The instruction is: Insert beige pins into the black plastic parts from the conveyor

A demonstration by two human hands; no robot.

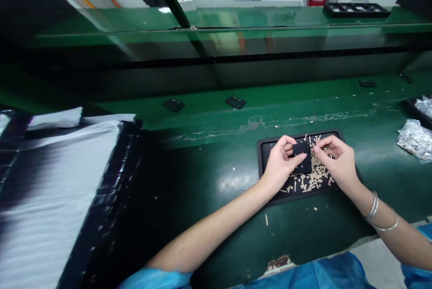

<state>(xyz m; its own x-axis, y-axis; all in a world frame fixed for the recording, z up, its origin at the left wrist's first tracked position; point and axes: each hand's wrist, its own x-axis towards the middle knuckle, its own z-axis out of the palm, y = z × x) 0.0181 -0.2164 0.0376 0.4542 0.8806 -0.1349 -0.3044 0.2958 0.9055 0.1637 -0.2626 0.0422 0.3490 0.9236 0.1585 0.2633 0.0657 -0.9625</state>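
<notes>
My left hand (282, 159) grips a flat black rectangular plate (301, 167) by its left side, thumb across its face. Small marks or holes dot the plate. At its upper right edge, my right hand (332, 156) has thumb and forefinger pinched together; whatever is between those fingertips is too small to make out. Both hands are over a shallow black tray (265, 147). Many small pale beige strips (315, 176) lie scattered in the tray, mostly at its middle and right.
Similar flat black pieces (235, 101) lie along the back of the green bench (209, 158). Clear plastic bags of small parts (416, 139) sit at the right. Black crates with white foam sheets (64, 185) stand at the left. A raised green shelf (270, 16) runs behind.
</notes>
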